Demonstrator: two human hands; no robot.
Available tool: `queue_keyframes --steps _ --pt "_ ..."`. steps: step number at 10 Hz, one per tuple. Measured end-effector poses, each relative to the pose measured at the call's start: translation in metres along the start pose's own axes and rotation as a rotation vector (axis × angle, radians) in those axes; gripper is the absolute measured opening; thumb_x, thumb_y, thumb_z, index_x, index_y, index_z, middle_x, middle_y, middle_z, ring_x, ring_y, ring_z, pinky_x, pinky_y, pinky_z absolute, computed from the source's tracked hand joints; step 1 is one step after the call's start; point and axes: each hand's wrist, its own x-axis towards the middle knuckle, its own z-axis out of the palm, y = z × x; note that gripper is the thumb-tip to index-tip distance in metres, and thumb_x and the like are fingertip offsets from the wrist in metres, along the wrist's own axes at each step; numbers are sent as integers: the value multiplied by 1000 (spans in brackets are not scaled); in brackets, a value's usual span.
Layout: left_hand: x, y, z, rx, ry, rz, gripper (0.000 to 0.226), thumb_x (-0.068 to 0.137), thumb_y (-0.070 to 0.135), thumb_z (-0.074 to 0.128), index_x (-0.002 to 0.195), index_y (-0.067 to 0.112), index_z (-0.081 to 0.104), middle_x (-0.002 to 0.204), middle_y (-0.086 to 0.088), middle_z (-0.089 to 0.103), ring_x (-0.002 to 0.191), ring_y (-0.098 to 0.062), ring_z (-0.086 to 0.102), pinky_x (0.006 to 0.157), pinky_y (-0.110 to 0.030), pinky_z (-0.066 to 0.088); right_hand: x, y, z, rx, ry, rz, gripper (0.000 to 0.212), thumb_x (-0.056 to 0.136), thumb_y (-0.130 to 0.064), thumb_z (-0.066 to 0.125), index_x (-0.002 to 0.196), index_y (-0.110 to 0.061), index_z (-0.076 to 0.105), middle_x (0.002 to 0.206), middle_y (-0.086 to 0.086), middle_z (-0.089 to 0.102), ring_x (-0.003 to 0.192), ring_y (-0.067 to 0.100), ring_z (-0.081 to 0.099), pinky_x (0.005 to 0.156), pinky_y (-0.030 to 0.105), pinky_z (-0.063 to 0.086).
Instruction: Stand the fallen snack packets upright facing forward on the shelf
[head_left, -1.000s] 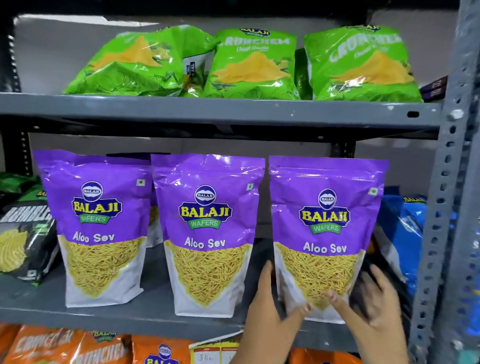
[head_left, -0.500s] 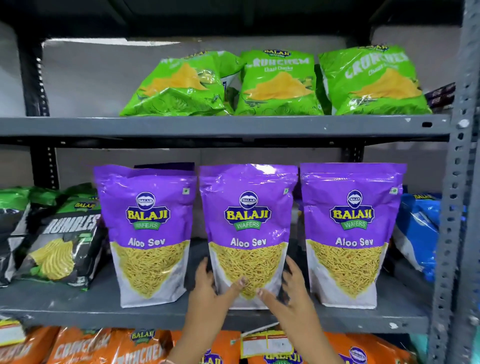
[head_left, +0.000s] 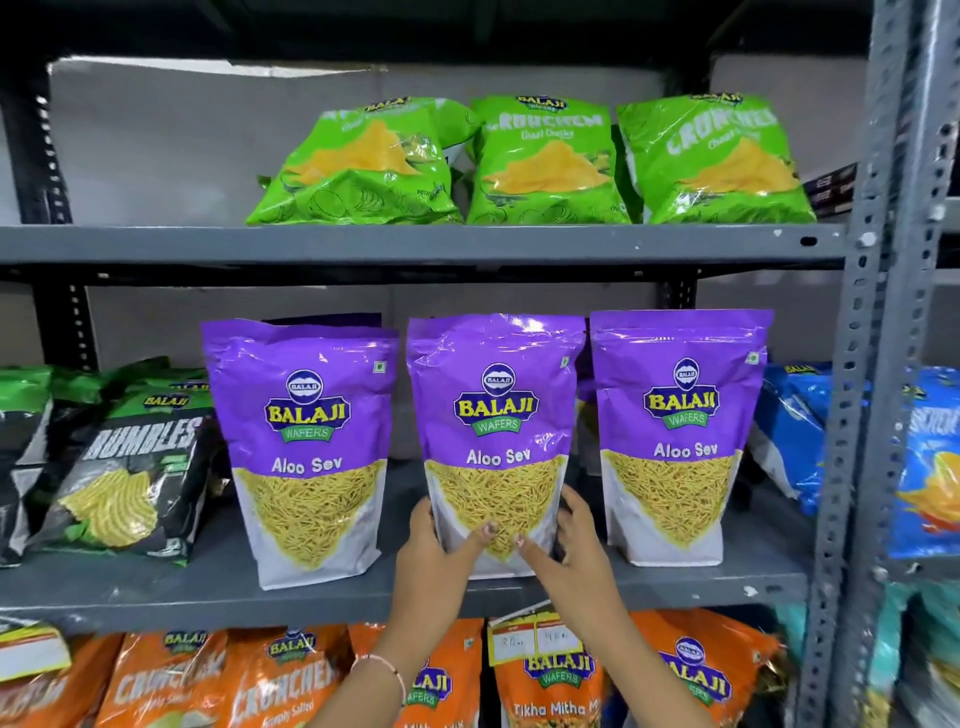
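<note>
Middle purple packet (head_left: 496, 441): it stands upright on the grey shelf (head_left: 156, 592), label to the front, between the left purple packet (head_left: 304, 452) at its 9 o'clock and the right purple packet (head_left: 678, 431) at its 3 o'clock.
Left hand (head_left: 434, 551): fingers go around the packet's lower left edge, thumb pressed on the front, at about 7 o'clock of the packet.
Right hand (head_left: 566, 545): it mirrors this at 5 o'clock, fingers on the lower right edge, thumb on the front; both hands clasp the base.
Weight: probably light, mostly thin sev and air.
Stiffness: a soft glossy pouch with a flat bottom; it should stand alone if the base is spread.
Slip: the shiny film looks slippery, so a grip on the side seams is safer.
Fragility: the contents can break; squeeze gently.
Best hold: low on both sides, as now.
</note>
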Motion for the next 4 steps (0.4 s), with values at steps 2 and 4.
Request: queue_keyframes --steps 2,4 --pt "-14 -1 -1 35 -48 39 69 80 43 75 136 40 36 122 33 55 118 3 57 97 -18 46 -6 -1 -1 -29 -6 -14 84 85 -36 75 155 -26 30 155 -6 48 144 15 45 117 40 42" --pt "-37 -8 5 354 99 192 94 92 50 54 158 19 -5 162 15 -14 154 -10 -6 124 -30 8 -24 -6 -3 -167 86 -116 82 95 -32 64 161 -17 18 168 -6 20 155 13 20 122 27 22"
